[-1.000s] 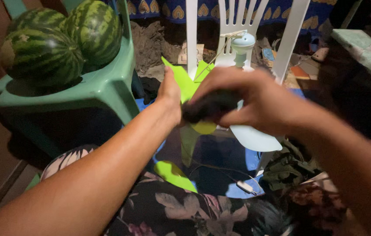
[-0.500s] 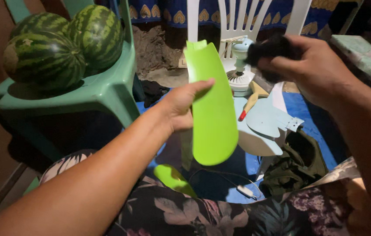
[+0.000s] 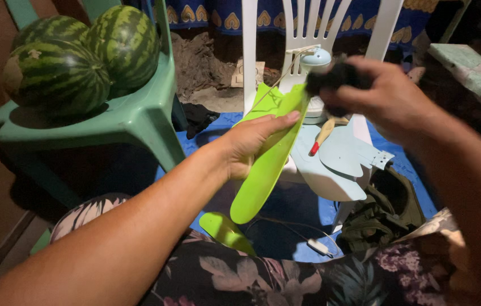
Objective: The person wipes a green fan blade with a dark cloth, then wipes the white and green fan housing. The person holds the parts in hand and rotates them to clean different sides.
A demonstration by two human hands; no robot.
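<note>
At the far left, two striped green watermelons (image 3: 76, 56) sit on the seat of a green plastic chair (image 3: 138, 116), touching each other. Just right of the chair a dark crumpled cloth (image 3: 198, 118) lies on the blue floor mat (image 3: 405, 164).

The left hand (image 3: 254, 144) reaches in from the lower left with its palm under a long lime-green plastic fan blade (image 3: 266, 164); the fingers are stretched nearly flat along the blade and the thumb lies across its edge, so the hand is loosely closed on it. The blade slants from the upper right, where its narrow end meets the other hand, down to a rounded tip at the lower left, above the person's floral-print lap (image 3: 234, 272). A second lime-green blade (image 3: 223, 229) lies below it, beside the lap.

Behind stands a white plastic chair (image 3: 308, 22), with a pale blue fan motor housing (image 3: 315, 59) on its seat. A small tool with a wooden handle and red tip (image 3: 321, 137) rests on pale blue fan blades (image 3: 342, 156).

The right hand (image 3: 382, 99) is curled tightly around a dark, blurred wad of cloth (image 3: 334, 76), pressed at the upper end of the green blade. A small white cable plug (image 3: 320, 245) lies on the mat below, and a dark olive bag (image 3: 379, 218) sits at the right.
</note>
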